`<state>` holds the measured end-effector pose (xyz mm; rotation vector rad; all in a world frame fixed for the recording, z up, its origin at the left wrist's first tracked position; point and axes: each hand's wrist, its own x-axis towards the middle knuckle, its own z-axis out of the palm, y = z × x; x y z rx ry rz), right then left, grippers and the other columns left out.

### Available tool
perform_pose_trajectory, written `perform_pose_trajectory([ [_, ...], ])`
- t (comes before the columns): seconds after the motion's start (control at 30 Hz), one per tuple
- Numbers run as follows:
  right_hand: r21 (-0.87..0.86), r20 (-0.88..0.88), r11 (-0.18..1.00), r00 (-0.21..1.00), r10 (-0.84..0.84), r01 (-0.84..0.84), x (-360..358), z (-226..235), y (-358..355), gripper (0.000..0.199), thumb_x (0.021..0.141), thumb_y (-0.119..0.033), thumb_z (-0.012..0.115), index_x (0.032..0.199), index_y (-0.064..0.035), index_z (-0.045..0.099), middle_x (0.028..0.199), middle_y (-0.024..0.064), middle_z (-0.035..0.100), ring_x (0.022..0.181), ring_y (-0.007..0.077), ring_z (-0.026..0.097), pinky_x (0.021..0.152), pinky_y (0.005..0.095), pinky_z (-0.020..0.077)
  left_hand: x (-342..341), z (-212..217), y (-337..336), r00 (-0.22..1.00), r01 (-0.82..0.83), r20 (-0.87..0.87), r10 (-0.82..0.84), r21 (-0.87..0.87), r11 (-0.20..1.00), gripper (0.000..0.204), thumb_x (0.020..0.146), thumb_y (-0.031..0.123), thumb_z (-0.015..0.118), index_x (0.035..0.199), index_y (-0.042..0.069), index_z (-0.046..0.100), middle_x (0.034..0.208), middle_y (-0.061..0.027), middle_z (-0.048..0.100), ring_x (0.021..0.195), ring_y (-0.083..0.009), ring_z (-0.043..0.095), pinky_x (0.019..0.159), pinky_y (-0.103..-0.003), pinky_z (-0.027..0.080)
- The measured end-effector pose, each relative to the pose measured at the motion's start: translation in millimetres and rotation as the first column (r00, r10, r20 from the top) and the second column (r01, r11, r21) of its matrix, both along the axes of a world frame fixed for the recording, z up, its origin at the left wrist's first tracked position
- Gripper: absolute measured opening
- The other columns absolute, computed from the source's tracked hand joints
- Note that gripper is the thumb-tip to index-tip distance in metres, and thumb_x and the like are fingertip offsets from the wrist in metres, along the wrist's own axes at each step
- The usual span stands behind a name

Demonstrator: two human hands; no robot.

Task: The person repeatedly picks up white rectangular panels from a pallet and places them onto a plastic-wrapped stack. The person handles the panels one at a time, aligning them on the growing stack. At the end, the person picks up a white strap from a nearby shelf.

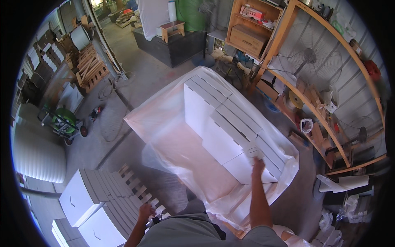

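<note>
Right hand: the right hand (258,164) is reached out to the top of the row, at the box nearest the base's near right corner; the fingers are blurred, so I cannot tell how far they are open or whether they grip, press or merely touch.
Left hand: the left hand (146,211) is held low with its fingers partly curled, beside the slatted pallet (141,192); whether it has hold of anything I cannot tell.
White boxes: the white boxes (228,144) stand upright, packed side by side along the base's right long edge, from its far corner to its near right corner; set this tightly, they probably brace one another.
Base: the pinkish base (210,175) shows bare along its left long edge, under film.
Plastic sheet: the clear plastic sheet (158,159) lies over the base and spills past its edges, loose at the left and bunched at the near edge; it likely shields the boxes from dust below.
Side stack: more white cartons (98,224) sit at the pallet's left edge, apart from the base, within the left arm's reach, I judge.
</note>
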<state>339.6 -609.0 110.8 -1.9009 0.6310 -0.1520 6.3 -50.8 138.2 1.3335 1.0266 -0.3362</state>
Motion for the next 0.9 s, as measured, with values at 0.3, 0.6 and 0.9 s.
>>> perform_pose_trajectory([
  [0.3,-0.562,-0.028,0.827,1.000,0.008,-0.022,32,43,-95,0.042,0.084,-0.029,0.059,0.113,0.0010,0.057,0.107,0.0249,0.061,0.101,0.0417,0.056,0.088,0.0444,0.0429,-102,-24,50,0.878,-0.066,-0.469,0.099,0.087,0.994,0.032,0.086,0.022,0.047,0.100,-0.006,0.052,0.084,-0.0269,0.063,0.067,-0.0339,0.065,0.055,-0.043,0.053],
  [0.6,-0.581,-0.219,0.756,0.953,0.210,-0.301,56,31,-118,0.046,0.085,-0.032,0.056,0.117,0.0008,0.057,0.113,0.0260,0.058,0.107,0.0418,0.054,0.093,0.0450,0.0401,-84,-28,46,0.938,0.027,-0.343,-0.039,-0.040,0.999,0.035,0.091,0.030,0.046,0.103,-0.003,0.051,0.077,-0.0206,0.063,0.058,-0.0298,0.064,0.046,-0.037,0.053],
  [0.9,-0.554,-0.254,0.761,0.939,0.233,-0.338,71,26,-121,0.045,0.085,-0.033,0.057,0.117,-0.0009,0.058,0.112,0.0230,0.060,0.108,0.0400,0.054,0.095,0.0430,0.0403,-79,-23,45,0.933,0.002,-0.360,0.004,0.017,1.000,0.033,0.090,0.027,0.049,0.100,-0.004,0.052,0.079,-0.0207,0.064,0.058,-0.0307,0.065,0.046,-0.037,0.053],
])
